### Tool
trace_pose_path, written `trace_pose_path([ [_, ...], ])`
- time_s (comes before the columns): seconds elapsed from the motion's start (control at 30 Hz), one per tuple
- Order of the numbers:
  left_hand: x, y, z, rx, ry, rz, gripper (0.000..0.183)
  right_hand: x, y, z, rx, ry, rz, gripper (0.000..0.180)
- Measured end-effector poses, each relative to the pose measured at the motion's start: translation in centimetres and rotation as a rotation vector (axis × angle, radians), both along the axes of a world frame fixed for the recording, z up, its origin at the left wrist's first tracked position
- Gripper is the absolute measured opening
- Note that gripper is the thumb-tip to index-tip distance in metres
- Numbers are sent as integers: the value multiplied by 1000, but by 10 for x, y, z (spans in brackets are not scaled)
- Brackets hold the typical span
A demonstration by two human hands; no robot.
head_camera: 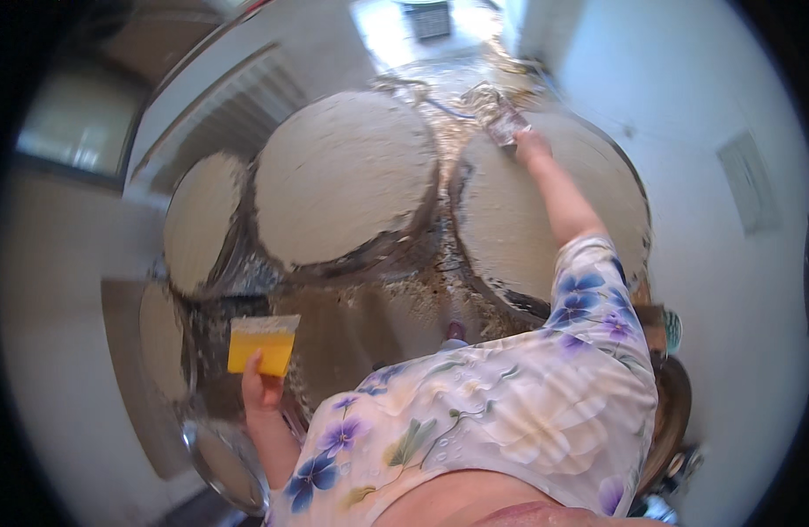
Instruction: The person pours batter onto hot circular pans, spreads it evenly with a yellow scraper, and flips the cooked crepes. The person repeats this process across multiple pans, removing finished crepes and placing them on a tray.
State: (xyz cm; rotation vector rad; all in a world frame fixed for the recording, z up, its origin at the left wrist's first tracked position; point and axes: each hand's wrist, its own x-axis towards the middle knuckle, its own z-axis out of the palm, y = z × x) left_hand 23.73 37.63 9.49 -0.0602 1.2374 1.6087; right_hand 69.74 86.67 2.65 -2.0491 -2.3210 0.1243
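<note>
My left hand (263,388) grips a yellow plastic scraper (261,346), its top edge smeared with pale batter. My right hand (533,146) is stretched forward and holds a flat, blurred, batter-smeared tool (500,118) above the far edge of the right round plate (549,211), which is covered in a pale layer. Another large coated round (345,178) lies at the centre, with smaller ones at the left (203,221) and lower left (162,342). Dark rims show around the rounds.
A round metal vessel (223,468) stands at the lower left. Shiny foil-like sheeting (454,132) lies between and behind the rounds, with a blue hose or cord (450,109). A white wall (707,277) rises on the right. A dark basket (431,21) stands in the far doorway.
</note>
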Motion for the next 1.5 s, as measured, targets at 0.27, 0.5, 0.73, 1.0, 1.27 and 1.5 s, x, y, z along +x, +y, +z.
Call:
trace_pose_path([
  [0.27,-78,-204,-27,-66,-86,327,31,-414,-264,1,-7,274,713,31],
  [0.5,-154,-470,-97,-67,-165,536,30,-694,-615,6,-109,313,1253,35],
  [0.73,-190,-654,-136,-85,-104,861,34,-872,-914,-85,-708,245,1648,43],
  [1.0,-227,-767,-141,-230,-141,1102,34,-967,-1086,-188,-2254,-46,442,22],
  [1.27,-317,-726,-155,-257,-71,1215,36,-989,-1037,-221,-1511,-120,1460,42],
  [1.5,-474,-624,-154,-188,74,968,38,-1022,-950,-99,-883,603,2231,60],
])
